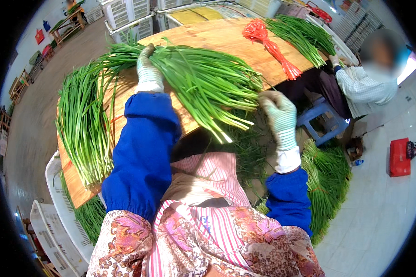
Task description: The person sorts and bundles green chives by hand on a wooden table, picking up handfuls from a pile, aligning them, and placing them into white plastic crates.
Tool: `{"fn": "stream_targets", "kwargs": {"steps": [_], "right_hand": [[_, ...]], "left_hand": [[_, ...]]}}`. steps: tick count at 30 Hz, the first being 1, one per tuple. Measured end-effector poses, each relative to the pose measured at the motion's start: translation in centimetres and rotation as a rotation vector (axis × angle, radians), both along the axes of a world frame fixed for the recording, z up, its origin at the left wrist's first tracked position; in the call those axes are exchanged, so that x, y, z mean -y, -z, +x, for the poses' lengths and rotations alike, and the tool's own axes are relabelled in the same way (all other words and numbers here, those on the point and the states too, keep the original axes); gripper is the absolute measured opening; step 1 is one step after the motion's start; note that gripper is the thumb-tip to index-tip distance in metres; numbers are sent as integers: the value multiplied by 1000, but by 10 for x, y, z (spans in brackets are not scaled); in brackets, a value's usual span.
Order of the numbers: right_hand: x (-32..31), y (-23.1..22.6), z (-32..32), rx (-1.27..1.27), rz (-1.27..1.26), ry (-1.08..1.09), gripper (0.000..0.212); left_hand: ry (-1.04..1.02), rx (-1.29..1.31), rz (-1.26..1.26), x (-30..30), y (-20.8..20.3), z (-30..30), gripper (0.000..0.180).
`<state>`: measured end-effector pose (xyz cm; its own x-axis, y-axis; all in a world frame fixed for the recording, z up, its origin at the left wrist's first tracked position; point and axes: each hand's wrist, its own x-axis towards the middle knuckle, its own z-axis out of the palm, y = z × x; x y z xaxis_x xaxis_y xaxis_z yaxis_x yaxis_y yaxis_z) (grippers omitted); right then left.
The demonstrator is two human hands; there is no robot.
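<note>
A loose bunch of garlic chives lies fanned across the wooden table, its pale cut ends jutting past the near edge. My left hand, in a striped knit glove, is closed round the leafy part of this bunch. Beside the cut ends, my right hand wears a similar glove, its fingers curled together. A thin strand seems to run from those fingertips toward the stalks; what they pinch is unclear. To the left, another bunch of chives hangs partly over the table's edge.
Red plastic ties lie on the table's far right, by more chives. A co-worker sits there near a blue stool. Chives are heaped on the floor at right. White crates stand at lower left.
</note>
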<state>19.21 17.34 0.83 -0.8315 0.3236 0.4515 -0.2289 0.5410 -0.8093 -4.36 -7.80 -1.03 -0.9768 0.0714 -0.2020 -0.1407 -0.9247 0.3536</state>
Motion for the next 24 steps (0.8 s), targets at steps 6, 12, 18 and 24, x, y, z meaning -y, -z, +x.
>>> {"fn": "stream_targets", "kwargs": {"steps": [6,12,18,24], "right_hand": [[-27,10,12,-19,-59,162,18],[-59,38,-4,-82,396,189,88],[-64,67,-4,463,40,-86,36],[-103,56,49,155,-477,-5,21]], "left_hand": [[-10,-144,-82,5,0,-2,14],[169,-297,46,7,-7,2,15],[219,-482,-74,8,-24,10,19],[153,-404,-161,10,-25,14,23]]}}
